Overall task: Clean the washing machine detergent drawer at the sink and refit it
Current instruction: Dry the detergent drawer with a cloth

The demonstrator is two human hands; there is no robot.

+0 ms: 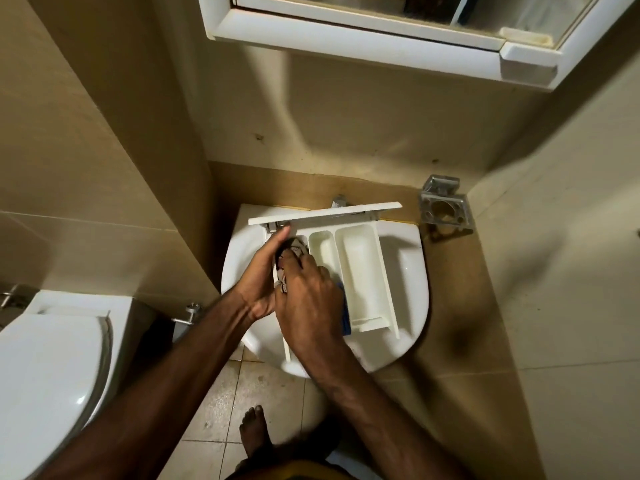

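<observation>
While both hands grip a cloth (293,258), the drawer (360,271) shows no lettering.

Detergent drawer (360,271): smooth white plastic, faintly glossy. Sink (408,271) at centre gleams like glazed ceramic. At two o'clock, a dull metal holder (445,206).

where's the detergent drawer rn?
Head view, centre: the detergent drawer lies across the white sink, front panel toward the wall tap, with the left hand and right hand at its left compartment.

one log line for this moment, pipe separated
step: wiping drawer | left hand: steadies drawer | right hand: presses cloth into left compartment | place: sink
</observation>
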